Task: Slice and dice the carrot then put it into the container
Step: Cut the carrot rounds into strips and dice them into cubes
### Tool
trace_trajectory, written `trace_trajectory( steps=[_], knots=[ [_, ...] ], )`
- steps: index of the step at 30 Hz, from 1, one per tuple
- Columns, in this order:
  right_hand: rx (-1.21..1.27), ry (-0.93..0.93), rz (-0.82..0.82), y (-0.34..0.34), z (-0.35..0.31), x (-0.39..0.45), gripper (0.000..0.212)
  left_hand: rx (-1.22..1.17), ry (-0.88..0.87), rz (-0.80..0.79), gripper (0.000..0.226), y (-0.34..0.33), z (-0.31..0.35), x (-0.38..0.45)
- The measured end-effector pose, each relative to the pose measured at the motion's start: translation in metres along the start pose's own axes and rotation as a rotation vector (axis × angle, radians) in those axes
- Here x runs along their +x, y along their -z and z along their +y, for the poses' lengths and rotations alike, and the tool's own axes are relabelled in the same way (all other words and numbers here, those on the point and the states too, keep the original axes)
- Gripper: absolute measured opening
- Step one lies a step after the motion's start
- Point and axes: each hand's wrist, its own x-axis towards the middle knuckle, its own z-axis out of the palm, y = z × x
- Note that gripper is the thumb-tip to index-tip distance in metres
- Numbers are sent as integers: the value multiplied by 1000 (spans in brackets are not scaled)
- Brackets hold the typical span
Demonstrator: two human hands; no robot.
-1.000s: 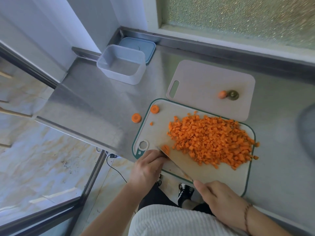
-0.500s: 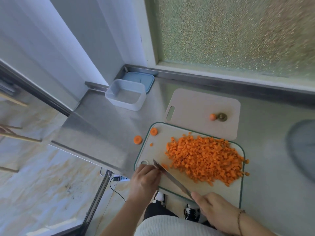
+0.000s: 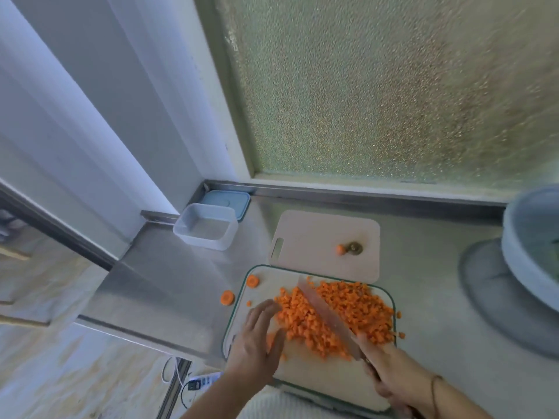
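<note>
One pile of diced carrot (image 3: 335, 316) lies on the green-rimmed cutting board (image 3: 317, 379), covering its far half. Two round carrot slices are separate from the pile: one slice (image 3: 252, 280) at the board's far-left corner, and one slice (image 3: 227, 297) on the steel counter (image 3: 169, 273) just left of the board. A few loose cubes lie near the left hand and at the board's right edge.

One knife (image 3: 328, 317) lies diagonally across the pile, tip pointing away from the person. The right hand (image 3: 390, 376) grips its handle with fingers curled around it. The left hand (image 3: 257, 340) rests flat at the pile's left edge, fingers straight and close together, fingertips touching the cubes; it holds nothing.

A second, plain cutting board (image 3: 305, 237) lies beyond the first, touching or slightly under it. It carries two carrot end pieces (image 3: 348, 248) side by side.

One clear container (image 3: 205, 231) stands at the far-left corner of the counter, well apart from the pile. One blue lid (image 3: 230, 202) lies flat behind it. A blurred grey round object (image 3: 520, 267) stands at the right.
</note>
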Motion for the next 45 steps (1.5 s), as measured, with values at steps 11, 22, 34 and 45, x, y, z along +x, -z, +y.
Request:
trace_trajectory(
  steps=[11,22,34,45],
  knots=[
    [995,-225,-180,-13,-24,-22,64,94,83,-352,67,-62,64,59],
    [-110,-33,360,-20,-11,-26,82,-141,-102,-9,53,-42,22,80],
    [-847,23,388,-32,-1,-14,83,274,-491,-537,66,-20,10,108],
    [-406,11,278,-28,13,-26,51,185,-541,-201,21,20,-62,95]
  ],
)
